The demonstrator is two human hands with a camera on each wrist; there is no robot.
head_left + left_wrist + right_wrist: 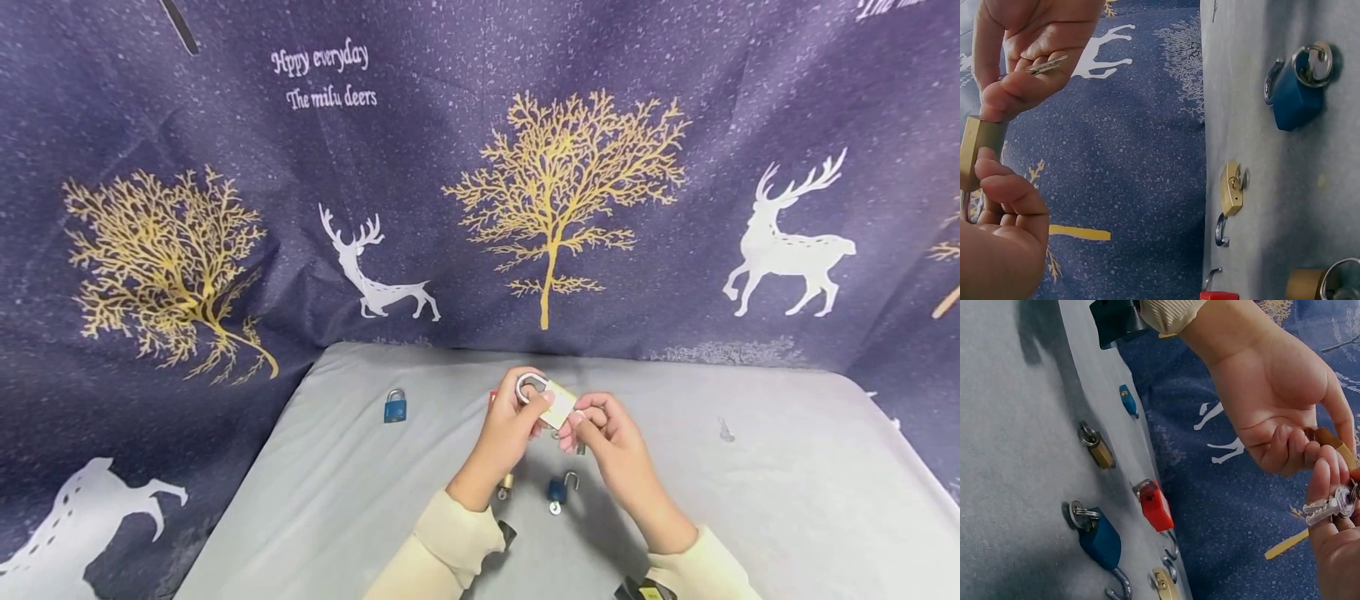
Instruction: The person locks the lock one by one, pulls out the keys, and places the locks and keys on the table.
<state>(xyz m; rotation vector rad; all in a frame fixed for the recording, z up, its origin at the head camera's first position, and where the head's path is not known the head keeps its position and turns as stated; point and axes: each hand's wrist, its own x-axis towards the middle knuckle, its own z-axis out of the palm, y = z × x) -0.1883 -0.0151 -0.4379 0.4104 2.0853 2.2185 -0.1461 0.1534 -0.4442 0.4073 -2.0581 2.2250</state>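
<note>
My left hand (504, 433) grips a brass padlock (558, 406) up above the grey cloth, thumb across its face, with the steel shackle pointing to the upper left. At the padlock's lower end my right hand (611, 437) has its thumb and fingertips pinched together. Silver keys (1330, 506) on a ring lie across the right fingers in the right wrist view; the left wrist view shows a key (1047, 64) sticking out from that hand. The fingertips hide the padlock's keyhole.
Below the hands, a blue padlock (557, 490) with its shackle open and a small brass padlock (505, 486) lie on the cloth. A red padlock (1157, 506) and another brass one (1232, 189) lie farther back. Another blue padlock (395, 407) is at left, a small key (726, 430) at right.
</note>
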